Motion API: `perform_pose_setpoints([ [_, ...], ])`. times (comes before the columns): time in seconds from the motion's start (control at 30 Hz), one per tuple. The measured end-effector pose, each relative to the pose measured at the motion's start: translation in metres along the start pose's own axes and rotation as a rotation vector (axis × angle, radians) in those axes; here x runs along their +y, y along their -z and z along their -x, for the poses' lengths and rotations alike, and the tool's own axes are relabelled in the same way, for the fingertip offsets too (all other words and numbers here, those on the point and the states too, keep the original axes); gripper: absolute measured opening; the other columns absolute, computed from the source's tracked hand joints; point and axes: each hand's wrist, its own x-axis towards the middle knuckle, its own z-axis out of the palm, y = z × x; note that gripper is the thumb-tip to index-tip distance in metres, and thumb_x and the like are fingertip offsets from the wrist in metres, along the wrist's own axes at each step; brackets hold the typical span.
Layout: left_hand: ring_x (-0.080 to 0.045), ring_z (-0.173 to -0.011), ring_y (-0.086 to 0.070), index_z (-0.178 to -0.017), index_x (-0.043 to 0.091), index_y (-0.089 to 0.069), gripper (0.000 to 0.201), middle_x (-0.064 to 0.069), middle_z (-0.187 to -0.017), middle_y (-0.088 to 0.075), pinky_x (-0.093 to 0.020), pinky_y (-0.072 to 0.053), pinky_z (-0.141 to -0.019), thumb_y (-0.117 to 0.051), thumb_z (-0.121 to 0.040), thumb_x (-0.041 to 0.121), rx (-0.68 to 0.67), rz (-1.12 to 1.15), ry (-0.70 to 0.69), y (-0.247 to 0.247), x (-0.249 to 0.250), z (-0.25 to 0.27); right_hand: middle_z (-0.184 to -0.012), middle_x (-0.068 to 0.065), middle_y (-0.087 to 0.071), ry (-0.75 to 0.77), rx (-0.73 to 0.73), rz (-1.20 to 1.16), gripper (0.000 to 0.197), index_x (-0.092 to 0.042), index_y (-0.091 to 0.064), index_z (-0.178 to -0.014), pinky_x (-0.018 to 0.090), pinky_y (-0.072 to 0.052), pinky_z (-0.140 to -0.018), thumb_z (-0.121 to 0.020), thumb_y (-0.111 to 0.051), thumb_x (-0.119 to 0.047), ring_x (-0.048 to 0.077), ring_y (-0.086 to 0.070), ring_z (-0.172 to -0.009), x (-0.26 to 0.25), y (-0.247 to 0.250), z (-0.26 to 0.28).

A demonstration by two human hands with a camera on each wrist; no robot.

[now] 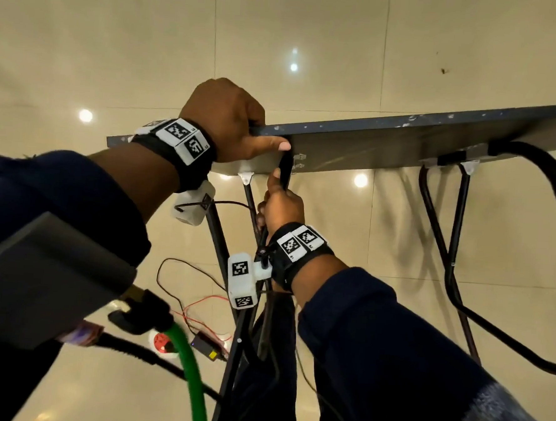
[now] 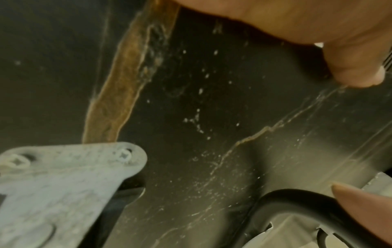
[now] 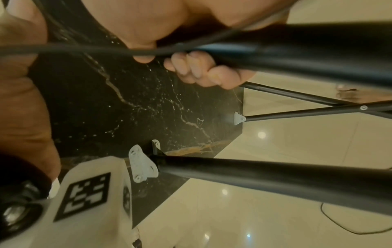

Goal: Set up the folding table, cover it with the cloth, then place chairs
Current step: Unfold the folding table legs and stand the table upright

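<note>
The folding table's dark top (image 1: 405,130) is lifted and tilted, its marbled underside (image 2: 191,100) towards me. My left hand (image 1: 258,134) grips its near edge, thumb (image 2: 350,67) pressed flat on the underside. Just below, my right hand (image 1: 277,194) is curled round the black leg tube (image 3: 318,55) close to its white hinge bracket (image 1: 246,177), fingers (image 3: 201,70) wrapped over the tube. A second tube (image 3: 275,172) of this leg frame meets another bracket (image 3: 141,162). The far leg frame (image 1: 460,286) hangs unfolded at the right. No cloth or chairs are in view.
Glossy cream floor tiles (image 1: 345,51) lie all around. Under the near legs sit a red-and-white power strip (image 1: 164,343), a black adapter (image 1: 206,346) and loose thin wires (image 1: 199,303). A green cable (image 1: 191,384) and a grey box (image 1: 38,277) hang by my left arm.
</note>
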Motion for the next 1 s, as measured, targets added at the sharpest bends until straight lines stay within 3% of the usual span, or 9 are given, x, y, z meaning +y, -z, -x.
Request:
perform_pose_setpoints([
  [0.17, -0.032, -0.055, -0.049, -0.057, 0.014, -0.056, 0.076, -0.005, -0.051, -0.051, -0.035, -0.045, -0.060, -0.040, -0.077, 0.086, 0.001, -0.030, -0.019, 0.003, -0.002, -0.011, -0.044, -0.004, -0.035, 0.007, 0.011, -0.030, 0.051, -0.018, -0.049, -0.067, 0.017, -0.026, -0.039, -0.094, -0.060, -0.060, 0.014, -0.029, -0.033, -0.010, -0.005, -0.001],
  [0.3, -0.030, -0.054, -0.050, -0.055, 0.016, -0.054, 0.070, -0.002, -0.050, -0.051, -0.033, -0.043, -0.058, -0.046, -0.075, 0.083, 0.002, -0.036, -0.026, 0.002, 0.000, -0.013, -0.046, -0.003, -0.045, 0.080, -0.033, 0.111, 0.051, -0.019, -0.054, -0.059, 0.029, -0.037, -0.052, -0.093, -0.062, -0.058, 0.020, -0.042, -0.043, -0.012, -0.002, -0.005],
  [0.4, -0.029, -0.054, -0.050, -0.056, 0.016, -0.052, 0.069, 0.000, -0.051, -0.051, -0.032, -0.044, -0.058, -0.048, -0.073, 0.083, -0.026, -0.019, 0.006, -0.001, 0.002, -0.010, -0.080, -0.004, -0.065, 0.366, 0.043, 0.500, 0.028, -0.024, -0.057, -0.085, 0.031, -0.050, -0.074, -0.095, -0.063, -0.050, 0.019, -0.062, -0.074, -0.037, 0.040, -0.005],
  [0.5, -0.027, -0.058, -0.053, -0.059, 0.018, -0.054, 0.060, 0.002, -0.056, -0.054, -0.032, -0.043, -0.060, -0.062, -0.074, 0.075, -0.070, -0.029, 0.057, -0.001, 0.007, -0.005, -0.092, -0.010, -0.064, 0.795, 0.167, 0.812, 0.018, -0.027, -0.061, -0.103, 0.021, -0.045, -0.064, -0.096, -0.065, -0.043, 0.003, -0.059, -0.076, -0.092, 0.123, 0.011],
  [0.57, -0.026, -0.060, -0.053, -0.062, 0.020, -0.056, 0.051, 0.002, -0.059, -0.056, -0.031, -0.041, -0.060, -0.069, -0.073, 0.068, -0.102, -0.026, 0.096, 0.000, 0.012, -0.002, -0.093, -0.004, -0.061, 1.093, 0.274, 1.056, 0.024, -0.020, -0.064, -0.102, 0.023, -0.043, -0.065, -0.096, -0.062, -0.043, 0.011, -0.058, -0.078, -0.134, 0.181, 0.030],
  [0.63, -0.026, -0.063, -0.054, -0.063, 0.020, -0.057, 0.046, 0.001, -0.062, -0.057, -0.032, -0.043, -0.062, -0.073, -0.073, 0.062, -0.126, -0.029, 0.136, 0.002, 0.018, 0.000, -0.107, 0.009, -0.061, 1.286, 0.364, 1.321, 0.039, -0.017, -0.064, -0.110, 0.038, -0.047, -0.081, -0.090, -0.064, -0.051, 0.029, -0.059, -0.097, -0.172, 0.230, 0.039],
  [0.73, -0.028, -0.066, -0.055, -0.067, 0.020, -0.058, 0.042, 0.000, -0.067, -0.059, -0.035, -0.048, -0.065, -0.076, -0.076, 0.056, -0.164, -0.046, 0.168, 0.007, 0.027, 0.001, -0.134, 0.009, -0.052, 1.097, 0.503, 1.720, 0.071, -0.027, -0.053, -0.131, 0.060, -0.034, -0.103, -0.074, -0.069, -0.067, 0.037, -0.046, -0.127, -0.221, 0.275, 0.030],
  [0.87, -0.032, -0.068, -0.056, -0.068, 0.018, -0.061, 0.037, -0.003, -0.067, -0.059, -0.038, -0.051, -0.066, -0.077, -0.078, 0.050, -0.160, -0.045, 0.196, 0.013, 0.037, -0.001, -0.103, 0.009, -0.063, 0.939, 0.599, 1.767, 0.059, -0.024, -0.060, -0.100, 0.064, -0.031, -0.105, -0.082, -0.049, -0.079, 0.038, -0.056, -0.109, -0.240, 0.290, 0.013],
  [1.0, -0.034, -0.063, -0.052, -0.062, 0.017, -0.056, 0.044, -0.005, -0.058, -0.054, -0.035, -0.044, -0.062, -0.077, -0.078, 0.052, -0.148, -0.107, 0.195, 0.017, 0.037, -0.007, -0.106, 0.008, -0.061, 0.901, 0.636, 1.682, 0.055, -0.025, -0.057, -0.095, 0.064, -0.024, -0.109, -0.085, -0.047, -0.079, 0.038, -0.052, -0.116, -0.230, 0.290, 0.010],
])
